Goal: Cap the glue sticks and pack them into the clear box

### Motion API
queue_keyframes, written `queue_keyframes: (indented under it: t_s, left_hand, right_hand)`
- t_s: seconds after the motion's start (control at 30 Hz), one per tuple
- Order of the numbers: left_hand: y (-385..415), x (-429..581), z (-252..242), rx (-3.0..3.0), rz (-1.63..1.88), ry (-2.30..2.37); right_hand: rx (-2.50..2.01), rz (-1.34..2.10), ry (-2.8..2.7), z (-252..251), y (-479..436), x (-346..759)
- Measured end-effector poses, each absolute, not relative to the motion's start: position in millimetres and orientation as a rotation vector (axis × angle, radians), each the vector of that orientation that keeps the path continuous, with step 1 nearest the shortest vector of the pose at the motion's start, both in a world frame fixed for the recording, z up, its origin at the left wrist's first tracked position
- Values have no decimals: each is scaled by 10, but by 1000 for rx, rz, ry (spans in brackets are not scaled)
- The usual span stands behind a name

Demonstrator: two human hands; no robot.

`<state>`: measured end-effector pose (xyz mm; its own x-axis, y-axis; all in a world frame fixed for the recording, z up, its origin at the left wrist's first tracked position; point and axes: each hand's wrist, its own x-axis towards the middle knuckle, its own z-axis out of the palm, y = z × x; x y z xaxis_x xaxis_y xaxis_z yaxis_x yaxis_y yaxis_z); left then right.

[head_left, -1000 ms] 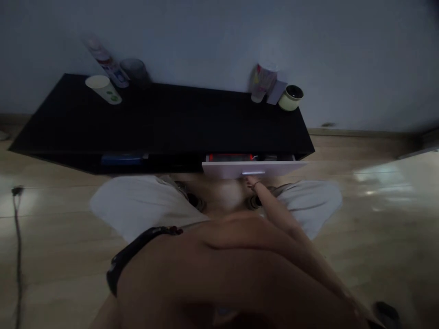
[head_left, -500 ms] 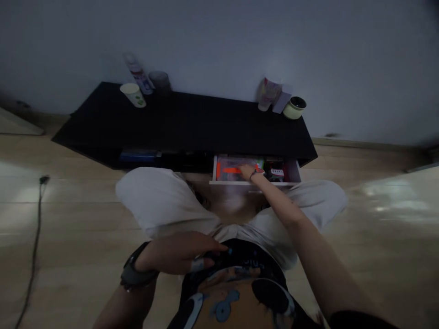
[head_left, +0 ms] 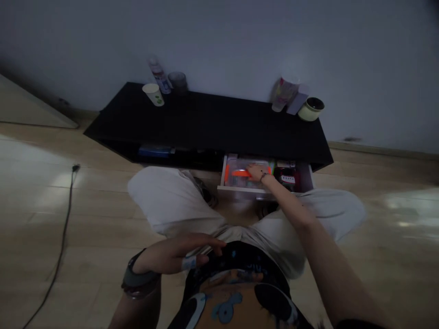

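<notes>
A pale wood plank floor is overlain by a low cabinet's matte black tabletop. Beneath it, a white drawer stands open, holding a clear plastic box around a flat orange piece. The right hand is laid on the box, fingers extended; grip cannot be told. The left hand is held loosely curled and empty at the waist.

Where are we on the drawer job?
Done: the drawer is open. In hand: the right hand is on a clear plastic box inside it, grip unclear. Left: the box sits in the drawer, not yet lifted out; the left hand is empty at the waist.
</notes>
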<state>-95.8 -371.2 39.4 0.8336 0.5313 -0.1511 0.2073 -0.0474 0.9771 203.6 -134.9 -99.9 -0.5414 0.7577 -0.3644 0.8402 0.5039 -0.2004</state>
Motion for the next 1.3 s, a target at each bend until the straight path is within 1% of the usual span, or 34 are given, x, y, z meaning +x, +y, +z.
queue_keyframes:
  t_s: [0.17, 0.33, 0.53, 0.63, 0.73, 0.83, 0.97, 1.13, 1.2, 1.3]
  left_hand:
    - [-3667, -905, 352, 1618, 289, 611]
    - [-3626, -946, 355, 1590, 263, 654]
    - [-3452, -924, 380, 1572, 212, 660]
    - [-3329, -869, 389, 1569, 197, 655]
    - [-3201, -818, 390, 1571, 197, 619]
    - [-3071, -791, 381, 1577, 190, 585]
    - [-2909, -811, 364, 1618, 162, 604]
    - [-2676, -880, 395, 1607, 188, 728]
    - [-2506, -890, 408, 1577, 242, 844]
    - [-2092, -869, 406, 1557, 425, 1059]
  right_hand:
    - [1347, -432, 2547, -821, -1276, 2168]
    - [1261, -427, 2663, -578, -1306, 2203]
    - [1181, -439, 2955, 64, -1198, 2302]
    - [1227, -452, 3094, 391, -1039, 2370]
    - [1323, -450, 3156, 563, -869, 2419]
    - [1402, -407, 3189, 560, -713, 2440]
    - [1441, -350, 3211, 411, -500, 2433]
    - [1540, -384, 3156, 235, -175, 2375]
    - [1586, -393, 3127, 191, -35, 2315]
    - [1615, -370, 3101, 165, 167, 2183]
